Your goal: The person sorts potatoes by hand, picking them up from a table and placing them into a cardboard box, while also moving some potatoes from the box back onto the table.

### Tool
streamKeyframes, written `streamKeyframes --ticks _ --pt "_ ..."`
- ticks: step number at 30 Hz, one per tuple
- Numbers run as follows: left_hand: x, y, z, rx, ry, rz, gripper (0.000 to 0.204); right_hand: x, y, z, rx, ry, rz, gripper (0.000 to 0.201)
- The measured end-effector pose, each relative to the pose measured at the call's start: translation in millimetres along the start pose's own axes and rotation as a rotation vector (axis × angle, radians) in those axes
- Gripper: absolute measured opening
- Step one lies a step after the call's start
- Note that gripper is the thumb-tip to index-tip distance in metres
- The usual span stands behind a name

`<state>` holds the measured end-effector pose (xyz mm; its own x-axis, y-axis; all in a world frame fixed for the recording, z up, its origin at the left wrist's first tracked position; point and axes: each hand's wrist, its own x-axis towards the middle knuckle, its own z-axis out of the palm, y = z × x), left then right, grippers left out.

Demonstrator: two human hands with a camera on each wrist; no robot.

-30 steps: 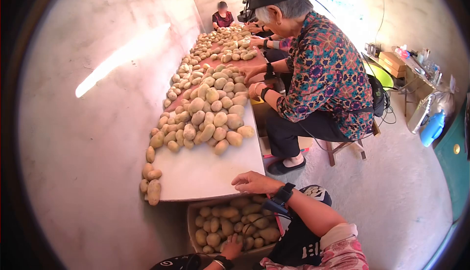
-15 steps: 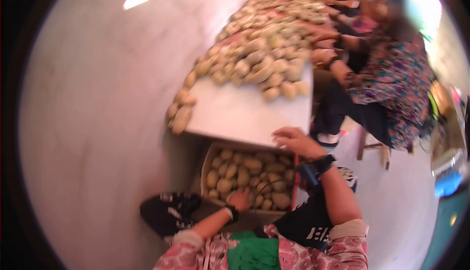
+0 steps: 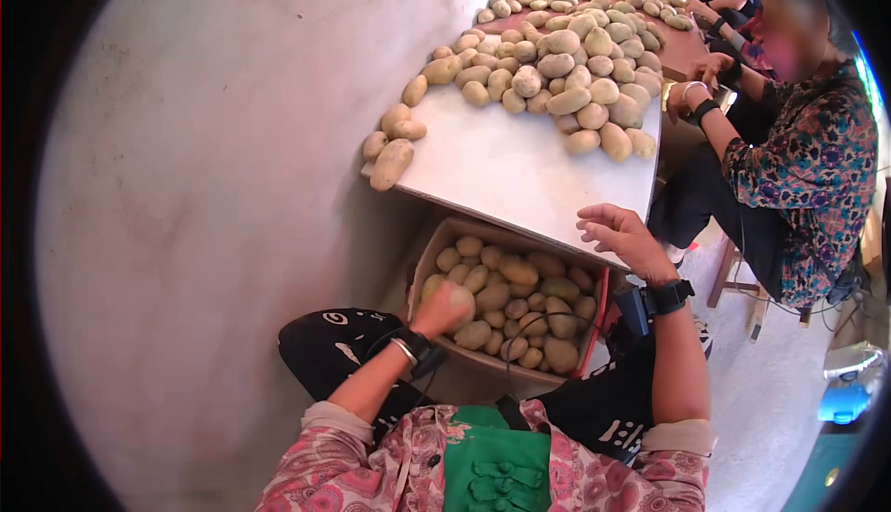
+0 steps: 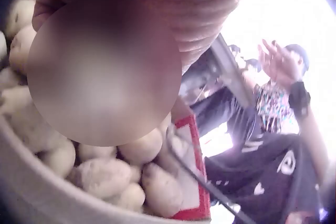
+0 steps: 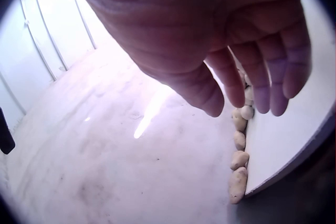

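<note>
My left hand [image 3: 440, 311] is down in a cardboard box [image 3: 430, 250] of potatoes, at its left side. It grips a pale potato [image 3: 460, 302], blurred by motion; a round blur hides most of the grasp in the left wrist view. Around it lie many more potatoes [image 3: 517, 271]. My right hand [image 3: 624, 236] hovers by the near right corner of the white tabletop [image 3: 501, 173], holding nothing. In the right wrist view its fingers [image 5: 254, 79] are spread and loosely bent. A heap of potatoes [image 3: 575, 76] covers the farther tabletop.
Several potatoes [image 3: 393, 164] line the tabletop's left edge beside the wall [image 3: 204, 187]. A person [image 3: 798, 168] sits along the right side, others farther back. A thin dark cable [image 3: 548, 314] crosses the box. My knees flank the box.
The head view has swung down and left, bringing the box more fully into sight. My left hand has shifted to the box's left side and picked up a potato. My right hand still hangs near the corner.
</note>
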<state>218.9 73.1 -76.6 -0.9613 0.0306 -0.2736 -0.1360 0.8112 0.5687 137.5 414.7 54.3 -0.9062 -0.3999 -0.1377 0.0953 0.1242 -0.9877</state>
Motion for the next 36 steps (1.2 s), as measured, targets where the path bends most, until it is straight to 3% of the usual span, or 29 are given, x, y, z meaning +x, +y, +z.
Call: streamKeyframes --ticks 3,5,9,15,18,21,28,30,36 --pt "29 -4 -46 -0.191 0.385 0.054 0.056 0 0 1 -0.006 -0.011 0.008 0.037" --pt "49 10 -78 -0.013 0.649 0.234 0.059 -1 0 0 -0.014 -0.010 0.021 0.037" --pt "94 34 -121 0.223 0.851 0.268 0.059 2 2 0 0.004 -0.016 0.036 0.037" --pt "143 46 -141 0.302 0.844 0.207 0.064 4 0 -4 -0.022 0.002 0.049 0.033" --pt "163 33 -127 0.396 0.850 0.180 0.069 6 1 -5 -0.036 -0.020 0.056 0.033" --pt "166 36 -113 0.505 0.835 0.056 0.070 7 -1 -5 -0.038 -0.025 0.075 0.032" --pt "164 42 -111 0.449 0.759 0.098 0.069 11 2 -4 -0.043 -0.029 0.092 0.032" --pt "174 37 -107 0.288 0.718 0.231 0.066 12 0 -2 -0.015 -0.020 0.083 0.034" --pt "188 30 -115 -0.039 0.627 0.227 0.059 8 2 0 -0.027 -0.009 0.065 0.033"
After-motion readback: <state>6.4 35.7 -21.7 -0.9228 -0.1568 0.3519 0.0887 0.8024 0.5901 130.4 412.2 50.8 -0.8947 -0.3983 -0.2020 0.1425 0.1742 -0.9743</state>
